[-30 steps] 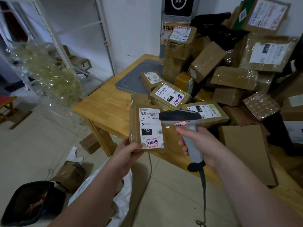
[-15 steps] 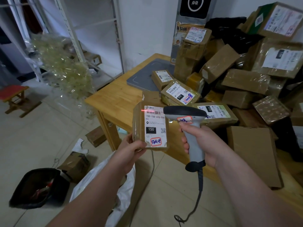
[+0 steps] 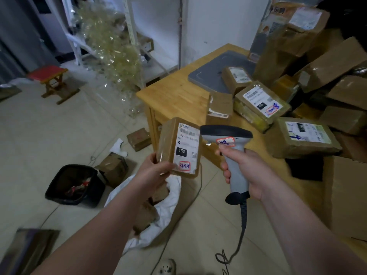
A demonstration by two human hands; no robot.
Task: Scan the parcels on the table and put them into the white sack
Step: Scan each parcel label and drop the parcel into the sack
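Observation:
My left hand (image 3: pixel 154 171) grips a small brown parcel (image 3: pixel 178 147) by its lower left edge, its white label facing me. The parcel hangs off the table's corner, above the open white sack (image 3: pixel 168 211) on the floor, which holds several brown parcels. My right hand (image 3: pixel 244 171) holds the grey barcode scanner (image 3: pixel 230 147) by its handle, its dark head just right of the parcel. Many more taped brown parcels (image 3: pixel 260 104) are piled on the wooden table (image 3: pixel 174 94).
A black bin (image 3: pixel 75 185) stands on the floor left of the sack, with loose boxes (image 3: pixel 114 167) beside it. A red stool (image 3: pixel 52 80) and white shelving (image 3: pixel 129 42) with clear wrap are at the back left. A grey pad (image 3: pixel 214 74) lies on the table.
My left hand has carried the parcel down and left, off the table's edge and over the sack. The red scan line on the label is gone. My view has swung left and down.

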